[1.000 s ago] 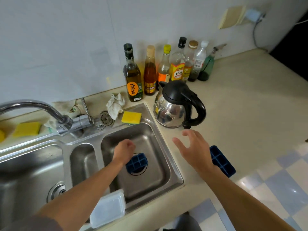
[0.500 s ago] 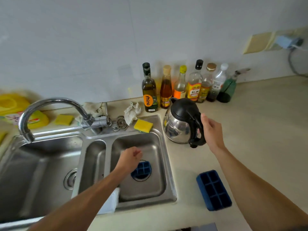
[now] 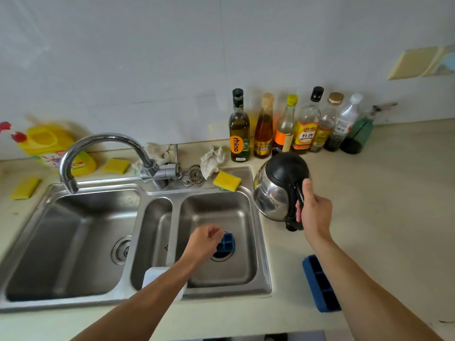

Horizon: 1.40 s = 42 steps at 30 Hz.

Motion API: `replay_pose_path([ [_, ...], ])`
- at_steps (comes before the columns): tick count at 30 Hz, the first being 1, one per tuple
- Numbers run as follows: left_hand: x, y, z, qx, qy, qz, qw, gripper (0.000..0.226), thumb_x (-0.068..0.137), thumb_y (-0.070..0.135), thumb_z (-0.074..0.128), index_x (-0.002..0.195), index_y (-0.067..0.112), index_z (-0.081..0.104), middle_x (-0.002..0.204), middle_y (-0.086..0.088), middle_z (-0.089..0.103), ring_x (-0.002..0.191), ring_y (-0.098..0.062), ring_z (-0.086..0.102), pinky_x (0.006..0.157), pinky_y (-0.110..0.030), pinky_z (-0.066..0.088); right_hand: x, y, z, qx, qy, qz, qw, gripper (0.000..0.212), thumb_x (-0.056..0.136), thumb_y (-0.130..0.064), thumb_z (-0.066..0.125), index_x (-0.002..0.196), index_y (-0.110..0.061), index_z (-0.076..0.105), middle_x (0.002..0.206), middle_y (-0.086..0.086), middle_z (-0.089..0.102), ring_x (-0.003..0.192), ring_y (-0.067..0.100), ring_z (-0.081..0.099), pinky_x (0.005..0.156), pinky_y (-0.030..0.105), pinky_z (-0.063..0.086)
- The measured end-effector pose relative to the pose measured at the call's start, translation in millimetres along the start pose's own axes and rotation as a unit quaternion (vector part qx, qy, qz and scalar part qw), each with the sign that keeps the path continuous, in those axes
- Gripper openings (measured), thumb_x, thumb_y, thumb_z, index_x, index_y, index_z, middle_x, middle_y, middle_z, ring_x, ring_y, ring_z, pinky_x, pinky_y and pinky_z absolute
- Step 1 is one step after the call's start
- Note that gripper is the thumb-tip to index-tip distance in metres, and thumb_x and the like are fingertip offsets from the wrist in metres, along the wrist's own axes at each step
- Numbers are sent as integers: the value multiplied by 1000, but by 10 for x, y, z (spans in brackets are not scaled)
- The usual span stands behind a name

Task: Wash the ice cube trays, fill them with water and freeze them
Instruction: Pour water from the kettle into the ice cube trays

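In the right basin of the steel sink (image 3: 261, 242), my left hand (image 3: 204, 242) grips a blue ice cube tray (image 3: 226, 243) over the drain; the hand hides most of that tray. My right hand (image 3: 314, 212) is wrapped round the black handle of a steel kettle (image 3: 278, 190), which is on the counter beside the sink. A second blue ice cube tray (image 3: 320, 284) lies on the counter near the front edge, partly under my right forearm.
A curved tap (image 3: 98, 148) reaches over the left basin. Bottles (image 3: 285, 124) line the wall behind the kettle. Yellow sponges (image 3: 227, 180), rags and a drain strainer sit along the sink's back rim. A white lid (image 3: 157, 274) leans at the sink's front edge.
My right hand went from hovering over the counter tray to the kettle and closed round its handle. My left hand stayed on the tray in the basin. The view shifted left.
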<state>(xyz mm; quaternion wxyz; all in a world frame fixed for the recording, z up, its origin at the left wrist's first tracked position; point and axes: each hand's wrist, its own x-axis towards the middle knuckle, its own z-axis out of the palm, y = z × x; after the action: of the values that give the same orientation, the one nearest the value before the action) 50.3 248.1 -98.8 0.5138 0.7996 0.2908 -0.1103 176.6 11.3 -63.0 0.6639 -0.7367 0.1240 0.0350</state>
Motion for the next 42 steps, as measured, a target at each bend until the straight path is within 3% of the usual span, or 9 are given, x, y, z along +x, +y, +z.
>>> replay_pose_path([
  [8, 116, -121, -123, -105, -53, 11, 993, 15, 103, 22, 56, 108, 15, 68, 106, -9, 72, 104, -23, 70, 89, -41, 61, -674, 19, 105, -31, -1, -3, 1000, 61, 101, -49, 55, 62, -2, 61, 47, 3, 54, 40, 13, 48, 42, 23, 44],
  [12, 154, -267, -174, -133, -62, 35, 989, 13, 104, 25, 54, 104, 23, 67, 106, -9, 71, 102, -20, 68, 92, -43, 60, -1052, -26, 153, -75, -9, -9, 997, 61, 100, -51, 56, 56, -9, 61, 45, 2, 55, 38, 13, 50, 41, 20, 44],
  [17, 69, -421, -202, -195, -63, 18, 979, 26, 107, 25, 49, 124, 16, 66, 114, -8, 69, 107, -20, 66, 97, -40, 56, -1460, -85, 208, -108, -14, 13, 994, 64, 98, -58, 53, 55, -11, 62, 49, 10, 58, 42, 19, 53, 45, 25, 47],
  [19, -37, -485, -209, -237, -84, 6, 968, 28, 108, 27, 45, 115, 19, 71, 109, -9, 74, 102, -20, 70, 91, -34, 59, -1594, -131, 230, -105, -28, 32, 994, 62, 97, -58, 54, 55, -14, 63, 51, 10, 58, 44, 21, 54, 48, 29, 48],
  [22, -195, -559, -240, -277, -115, -22, 954, 38, 109, 34, 40, 108, 15, 74, 106, -15, 75, 101, -26, 71, 90, -38, 59, -1724, -186, 272, -123, -57, 29, 990, 61, 96, -57, 57, 55, -12, 63, 48, 7, 57, 42, 17, 52, 46, 27, 46],
  [29, -460, -744, -211, -321, -129, -47, 937, 41, 108, 39, 41, 93, 19, 73, 95, -9, 76, 89, -19, 72, 86, -35, 54, -1786, -320, 322, -156, -104, 19, 982, 57, 94, -51, 64, 52, -13, 63, 47, 4, 56, 40, 14, 50, 42, 22, 43],
  [34, -550, -785, -143, -324, -119, -68, 936, 44, 109, 37, 37, 88, 16, 69, 96, -12, 75, 94, -26, 72, 86, -36, 58, -1751, -386, 379, -181, -119, 31, 976, 58, 93, -50, 66, 50, -11, 63, 47, 5, 57, 39, 15, 49, 41, 24, 43],
  [37, -576, -811, -120, -326, -117, -90, 934, 45, 110, 37, 36, 87, 15, 69, 100, -11, 75, 102, -28, 70, 97, -42, 56, -1729, -420, 406, -191, -125, 41, 973, 57, 92, -51, 66, 50, -13, 63, 48, 4, 58, 39, 13, 49, 41, 23, 43],
  [42, -581, -810, -128, -346, -117, -137, 921, 41, 109, 36, 40, 112, 9, 69, 114, -15, 73, 113, -32, 66, 106, -48, 50, -1702, -467, 459, -217, -127, 64, 966, 59, 91, -55, 65, 57, -7, 66, 49, 5, 57, 40, 15, 48, 41, 24, 42],
])
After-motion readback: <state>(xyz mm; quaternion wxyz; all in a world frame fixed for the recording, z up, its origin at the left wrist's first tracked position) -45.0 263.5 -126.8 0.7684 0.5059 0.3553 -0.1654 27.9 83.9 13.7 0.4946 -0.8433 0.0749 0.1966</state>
